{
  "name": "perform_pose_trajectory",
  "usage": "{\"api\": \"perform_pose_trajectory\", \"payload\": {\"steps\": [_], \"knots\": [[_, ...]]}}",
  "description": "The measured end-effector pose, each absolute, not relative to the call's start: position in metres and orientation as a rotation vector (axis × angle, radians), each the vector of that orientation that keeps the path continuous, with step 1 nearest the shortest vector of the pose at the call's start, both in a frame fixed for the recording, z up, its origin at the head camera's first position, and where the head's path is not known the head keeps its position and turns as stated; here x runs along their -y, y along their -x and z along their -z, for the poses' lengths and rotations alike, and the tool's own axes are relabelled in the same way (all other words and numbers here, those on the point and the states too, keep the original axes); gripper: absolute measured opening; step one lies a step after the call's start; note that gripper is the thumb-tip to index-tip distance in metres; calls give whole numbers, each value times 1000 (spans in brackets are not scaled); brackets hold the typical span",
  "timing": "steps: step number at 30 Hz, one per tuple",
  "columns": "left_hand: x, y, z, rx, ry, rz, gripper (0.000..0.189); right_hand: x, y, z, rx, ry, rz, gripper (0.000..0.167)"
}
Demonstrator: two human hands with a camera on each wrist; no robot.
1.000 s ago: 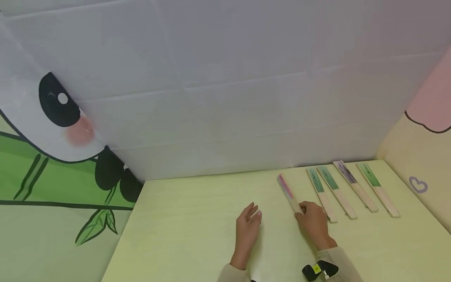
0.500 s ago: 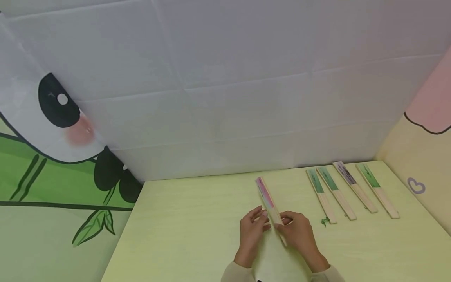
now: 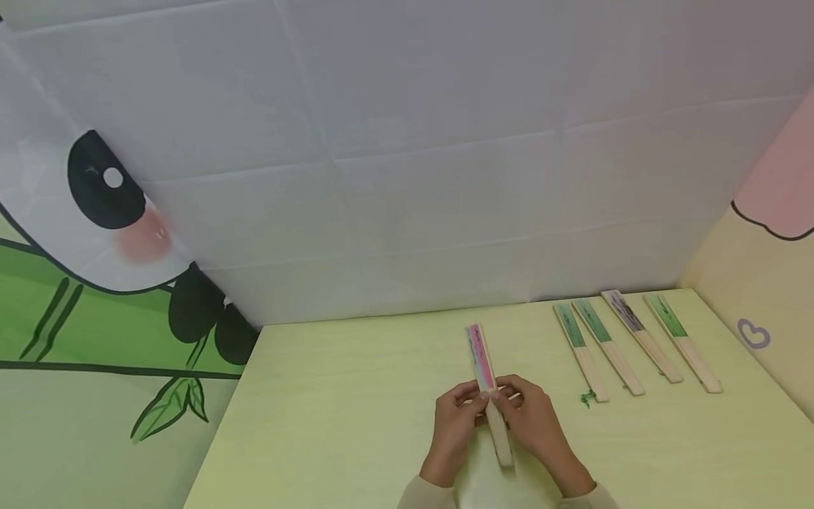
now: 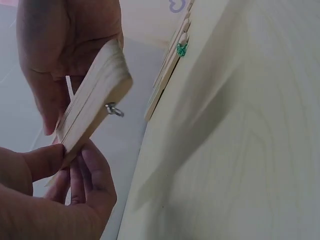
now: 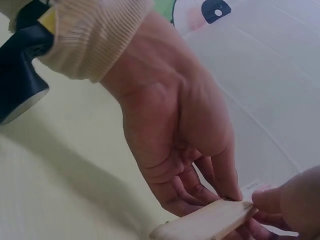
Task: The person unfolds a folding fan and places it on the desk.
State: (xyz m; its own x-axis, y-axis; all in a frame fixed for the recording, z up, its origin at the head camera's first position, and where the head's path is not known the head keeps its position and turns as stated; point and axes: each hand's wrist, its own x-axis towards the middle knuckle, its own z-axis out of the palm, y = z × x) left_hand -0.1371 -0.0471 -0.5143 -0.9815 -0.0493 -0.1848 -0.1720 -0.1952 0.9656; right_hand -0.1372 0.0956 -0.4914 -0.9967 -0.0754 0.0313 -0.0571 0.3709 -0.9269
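Observation:
A folded hand fan (image 3: 481, 362) with a pink, patterned upper part and pale wooden ribs is held up between both hands. My left hand (image 3: 455, 425) pinches it from the left, thumb on the near face and fingers behind. From the right, my right hand (image 3: 531, 423) pinches it at about the same height, the two thumbs side by side. In the left wrist view the wooden end of the fan (image 4: 95, 97) shows a small metal ring (image 4: 114, 110), raised above the table. The right wrist view shows the thumbs meeting at the fan's edge (image 5: 205, 221).
Several more folded fans lie in a slanted row at the right of the table (image 3: 331, 417): two teal ones (image 3: 580, 353) (image 3: 608, 348), a grey-purple one (image 3: 641, 336) and a green one (image 3: 682, 343). A green tassel (image 3: 588, 399) lies beside the leftmost. A white wall (image 3: 394, 212) stands behind.
My right hand has brought the pink fan left from beside the row, and the fan has turned more upright. My left hand has moved slightly right and now pinches it too.

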Motion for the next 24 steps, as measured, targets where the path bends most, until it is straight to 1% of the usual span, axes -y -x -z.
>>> {"api": "perform_pose_trajectory", "payload": {"steps": [5,10,14,20,22,24], "knots": [[46,134,514,-1931,300,-2375,26,-98,139,493,-2372,-24,1914,21],[46,133,516,-1905,322,-2450,26,-99,139,494,-2161,-175,2039,22],[49,131,517,-1893,322,-2499,30,-100,140,495,-2134,-203,2072,27],[52,129,515,-1887,368,-2552,41,-101,141,495,-2161,-250,2080,44],[53,128,515,-1885,396,-2573,43,-101,141,496,-2153,-267,2101,45],[53,128,515,-1891,433,-2599,43,-101,141,496,-2143,-289,2130,43]]}}
